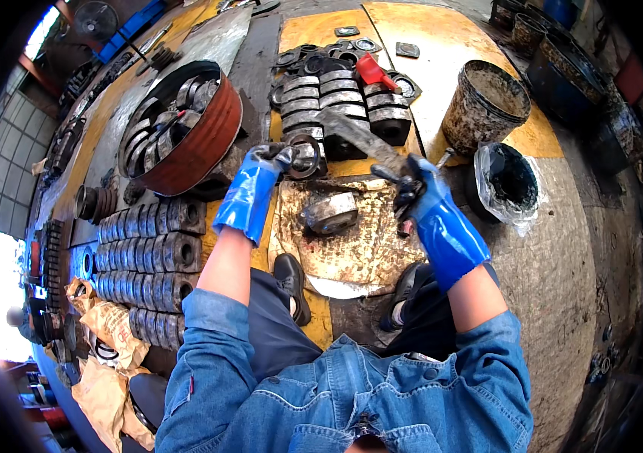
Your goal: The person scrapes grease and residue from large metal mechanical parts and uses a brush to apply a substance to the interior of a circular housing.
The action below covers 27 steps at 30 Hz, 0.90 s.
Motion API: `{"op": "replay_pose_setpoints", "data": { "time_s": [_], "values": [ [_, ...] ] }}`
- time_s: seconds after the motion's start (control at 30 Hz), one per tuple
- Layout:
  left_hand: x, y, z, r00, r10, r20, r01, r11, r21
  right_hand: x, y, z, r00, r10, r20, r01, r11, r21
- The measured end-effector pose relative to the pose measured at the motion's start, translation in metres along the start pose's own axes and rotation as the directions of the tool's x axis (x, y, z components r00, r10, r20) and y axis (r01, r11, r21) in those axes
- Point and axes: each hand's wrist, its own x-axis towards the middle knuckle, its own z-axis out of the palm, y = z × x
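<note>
Denim sleeves frame two blue-gloved hands: left hand [272, 162] fingers grip a metal ring [305, 156], right hand [412, 185] clenches a greasy blade [363, 140]. One greased block [330, 213] lies on cardboard [359, 249]; stacked blocks [151, 253] apparently wait.

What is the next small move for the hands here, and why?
Probably bring the ring in the left hand to the flat blade held by the right hand: both hands are raised above the greasy sheet, and the ring and blade are apart.
</note>
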Motion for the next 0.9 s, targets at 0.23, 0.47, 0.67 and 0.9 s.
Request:
{"op": "replay_pose_setpoints", "data": {
  "time_s": [0.23,0.47,0.67,0.9],
  "values": [
    [-0.017,0.036,0.001,0.937,-0.245,0.25,0.346,0.536,-0.77,-0.003,-0.023,-0.032,0.998,0.016,-0.056,-0.021,0.995,-0.098],
    [0.011,-0.013,-0.012,0.767,-0.346,0.541,0.618,0.167,-0.769,-0.012,-0.009,-0.028,0.998,0.031,-0.054,-0.044,0.966,-0.254],
    [0.0,-0.001,-0.001,0.701,-0.178,0.691,0.71,0.088,-0.698,-0.003,-0.003,-0.034,0.986,0.164,0.029,-0.158,0.978,-0.138],
    [-0.031,0.047,0.022,0.711,-0.215,0.67,0.701,0.296,-0.649,-0.004,-0.002,-0.019,0.967,0.23,0.111,-0.225,0.973,-0.055]
  ]
}}
